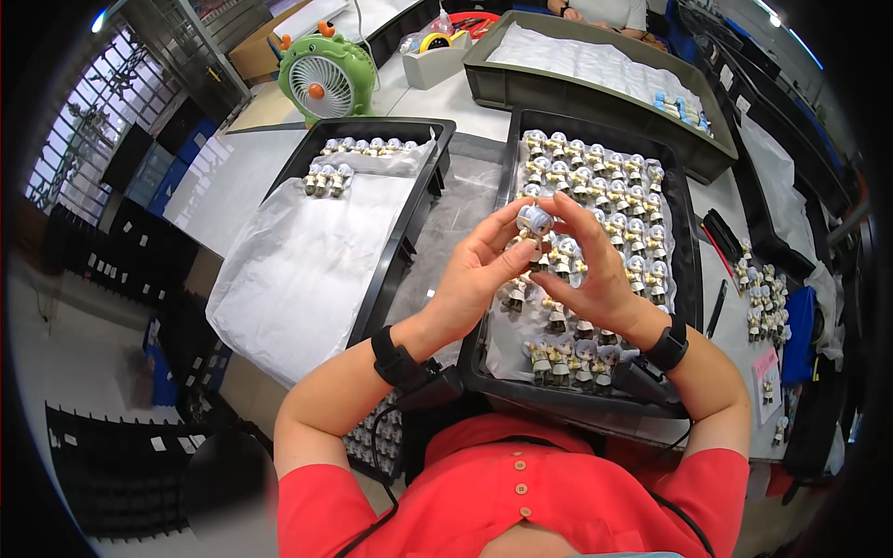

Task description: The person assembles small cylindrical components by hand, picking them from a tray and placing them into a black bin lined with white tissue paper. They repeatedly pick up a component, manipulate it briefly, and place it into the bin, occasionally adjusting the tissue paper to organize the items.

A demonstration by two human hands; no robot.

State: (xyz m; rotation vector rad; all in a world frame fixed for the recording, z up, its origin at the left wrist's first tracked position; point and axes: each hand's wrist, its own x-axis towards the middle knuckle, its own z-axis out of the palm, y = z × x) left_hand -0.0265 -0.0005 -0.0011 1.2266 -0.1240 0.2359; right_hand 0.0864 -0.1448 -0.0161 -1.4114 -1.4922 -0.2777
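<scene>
Between my two hands, above the right-hand black tray, is a small figurine with pale hair and a white outfit. My left hand pinches it between thumb and fingers. My right hand curves around its other side, fingertips at its head and thumb lower down. Whether the right fingers press on it is hard to tell. Rows of similar figurines fill the tray beneath, partly covered by my hands. To the left, a second black tray lined with white sheet holds fewer figurines at its far end.
A green fan stands at the back left, beside a tape dispenser. Behind the right tray sits a large olive bin. Loose figurines, a black pen and a pink card lie at right. Another person sits opposite.
</scene>
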